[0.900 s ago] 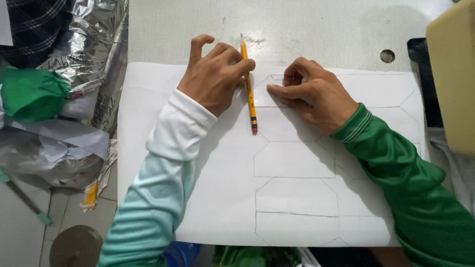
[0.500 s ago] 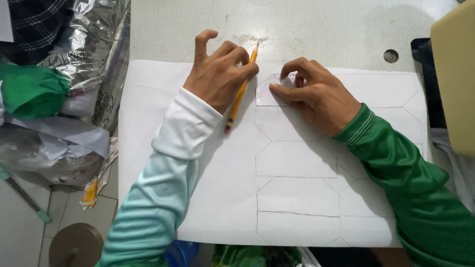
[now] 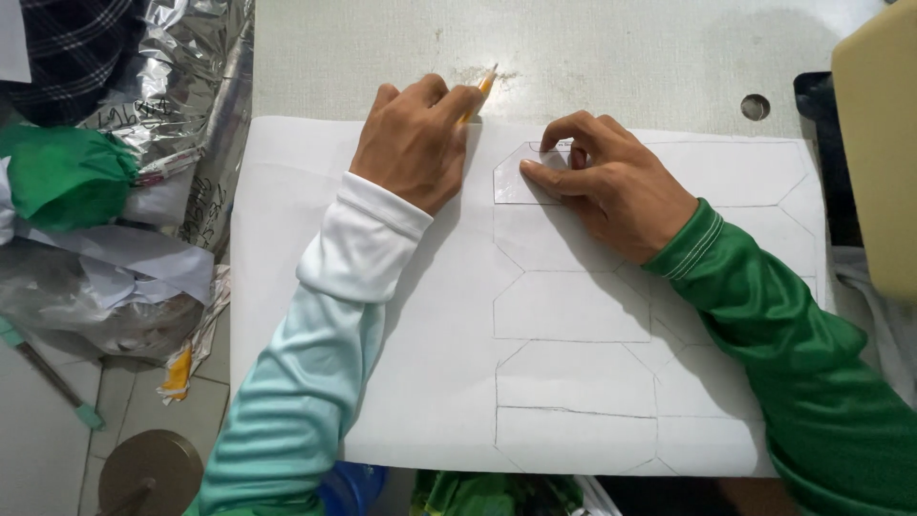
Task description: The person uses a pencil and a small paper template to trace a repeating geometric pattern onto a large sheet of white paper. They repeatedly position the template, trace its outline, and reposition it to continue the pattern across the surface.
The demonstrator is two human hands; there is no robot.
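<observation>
Slippage of the clear template (image 3: 521, 177) looked the likeliest trouble here. The right hand (image 3: 611, 191) pressed it flat against the white sheet (image 3: 401, 382) near the sheet's far edge, thumb and forefinger curled down onto the template's right part, while its left end lay free of any finger. A sideways nudge from the pencil (image 3: 482, 91) against that unheld end could have turned the piece and spoiled the outline.

The left hand (image 3: 415, 143) was closed around the pencil, fingers pressed together in a loose fist; only the yellow tip showed past the knuckles, pointing toward the far edge of the desk (image 3: 611, 57). The tip seemed to sit off the sheet, just beyond its far edge, so a line started carelessly might have begun on the bare desk instead of along the template.

Pencil outlines of the same clipped-corner shape (image 3: 573, 306) already filled the right part of the sheet, down to its near edge. A shifted template would probably have overlapped the outline just below it.

Crumpled foil and paper (image 3: 162, 115) and a green bundle (image 3: 62, 177) crowded the desk's left edge, touching the sheet's left side or nearly so; whether they pushed on it I could not tell.
</observation>
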